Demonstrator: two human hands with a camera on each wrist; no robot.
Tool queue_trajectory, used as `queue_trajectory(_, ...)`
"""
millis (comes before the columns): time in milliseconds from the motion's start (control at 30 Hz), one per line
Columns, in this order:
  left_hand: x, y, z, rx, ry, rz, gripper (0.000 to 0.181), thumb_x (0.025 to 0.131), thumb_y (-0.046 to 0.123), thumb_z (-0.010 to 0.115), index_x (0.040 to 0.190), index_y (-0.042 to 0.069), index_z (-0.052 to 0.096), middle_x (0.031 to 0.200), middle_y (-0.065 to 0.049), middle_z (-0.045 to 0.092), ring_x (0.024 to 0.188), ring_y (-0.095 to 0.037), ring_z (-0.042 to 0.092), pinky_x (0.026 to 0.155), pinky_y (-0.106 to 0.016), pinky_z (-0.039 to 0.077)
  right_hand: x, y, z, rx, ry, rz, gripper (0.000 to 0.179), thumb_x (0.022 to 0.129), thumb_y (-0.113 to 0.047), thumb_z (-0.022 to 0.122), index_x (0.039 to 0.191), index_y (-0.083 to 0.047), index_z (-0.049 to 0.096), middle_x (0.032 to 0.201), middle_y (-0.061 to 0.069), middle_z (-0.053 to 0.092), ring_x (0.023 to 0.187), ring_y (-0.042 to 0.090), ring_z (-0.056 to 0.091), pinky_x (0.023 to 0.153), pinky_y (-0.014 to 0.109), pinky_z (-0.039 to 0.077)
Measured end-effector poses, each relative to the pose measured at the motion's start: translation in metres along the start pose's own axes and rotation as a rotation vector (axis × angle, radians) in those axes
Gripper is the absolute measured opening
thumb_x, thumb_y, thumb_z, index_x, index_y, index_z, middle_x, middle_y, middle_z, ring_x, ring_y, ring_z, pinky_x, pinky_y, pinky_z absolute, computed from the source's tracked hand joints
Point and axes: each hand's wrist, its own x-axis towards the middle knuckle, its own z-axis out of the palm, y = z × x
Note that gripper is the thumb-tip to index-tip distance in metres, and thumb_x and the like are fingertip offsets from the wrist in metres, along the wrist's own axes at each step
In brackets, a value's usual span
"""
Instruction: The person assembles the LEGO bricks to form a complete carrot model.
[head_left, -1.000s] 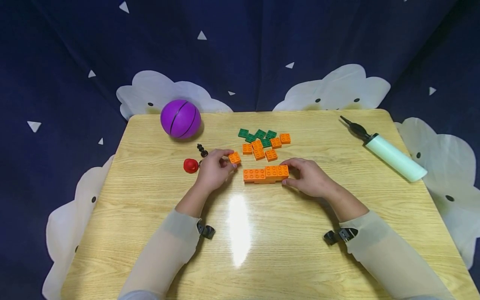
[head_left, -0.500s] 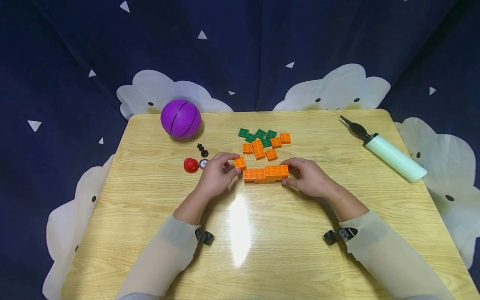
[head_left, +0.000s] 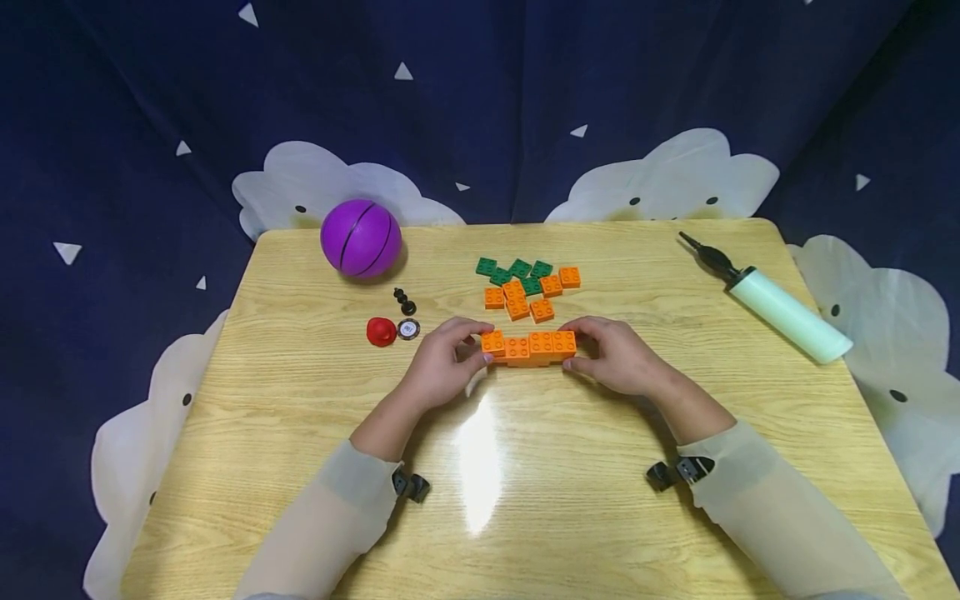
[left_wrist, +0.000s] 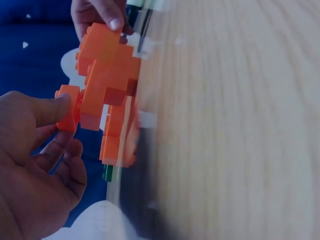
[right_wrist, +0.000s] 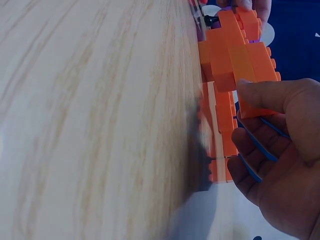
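My left hand (head_left: pixel 442 364) pinches a small square orange building block (left_wrist: pixel 69 107) between thumb and fingers. That block sits at the left end of the top of a stepped orange block structure (head_left: pixel 517 350); in the left wrist view it looks slightly tilted against the studs. At the structure's right end, my right hand (head_left: pixel 617 357) grips the end block (right_wrist: pixel 257 102) with thumb in front and fingers behind. Behind the structure lie several loose orange blocks (head_left: pixel 516 302) and several green blocks (head_left: pixel 521 268).
A purple ball (head_left: pixel 362 238) stands at the back left of the wooden table (head_left: pixel 570 500). Left of my left hand are a red hat-shaped piece (head_left: pixel 382 332), a round chip (head_left: pixel 408 329) and a black chess-pawn-like piece (head_left: pixel 405 302). A hand pump (head_left: pixel 787 317) lies at the right.
My left hand has carried the small orange block rightward, from beside the structure onto its left end. My right hand has stayed at the right end.
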Motion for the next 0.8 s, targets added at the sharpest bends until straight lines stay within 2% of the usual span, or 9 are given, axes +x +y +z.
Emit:
queue_trajectory(267, -0.0011, -0.0032, 0.0022, -0.016, -0.008, 0.017, 0.038, 0.094, 0.019, 0.079, 0.131, 0.018, 0.070, 0.128, 0.005, 0.064, 0.108, -0.025, 0.064, 0.086, -0.038, 0.055, 0.0003, -0.0002, 0.0007, -0.002, 0.001, -0.010, 0.047, 0.090, -0.020, 0.082, 0.133, -0.008, 0.065, 0.137, 0.009, 0.065, 0.131, 0.031, 0.056, 0.112, 0.052, 0.042)
queue_trajectory(500, -0.0008, -0.0037, 0.0044, -0.047, -0.024, -0.003, 0.041, 0.094, 0.027, 0.080, 0.132, 0.015, 0.070, 0.128, 0.007, 0.065, 0.108, -0.022, 0.065, 0.088, -0.038, 0.057, -0.0001, 0.0009, 0.0019, 0.001, 0.005, -0.017, 0.046, 0.090, -0.018, 0.081, 0.133, -0.008, 0.065, 0.137, 0.010, 0.065, 0.130, 0.031, 0.057, 0.111, 0.052, 0.042)
queue_trajectory(700, -0.0010, -0.0051, 0.0075, -0.127, -0.015, -0.032, 0.036, 0.094, 0.020, 0.080, 0.129, 0.018, 0.071, 0.124, 0.004, 0.066, 0.109, -0.020, 0.068, 0.094, -0.032, 0.057, -0.0001, 0.0010, 0.0024, 0.005, 0.012, -0.025, 0.045, 0.090, -0.018, 0.081, 0.132, -0.008, 0.066, 0.136, 0.010, 0.066, 0.131, 0.032, 0.057, 0.111, 0.052, 0.042)
queue_trajectory(800, -0.0015, -0.0044, 0.0083, -0.179, -0.023, -0.059, 0.035, 0.094, 0.018, 0.080, 0.127, 0.021, 0.071, 0.125, 0.004, 0.064, 0.108, -0.018, 0.070, 0.091, -0.030, 0.058, -0.0001, 0.0010, 0.0025, 0.005, 0.019, -0.031, 0.045, 0.090, -0.017, 0.082, 0.131, -0.008, 0.066, 0.136, 0.010, 0.066, 0.130, 0.033, 0.057, 0.111, 0.053, 0.042)
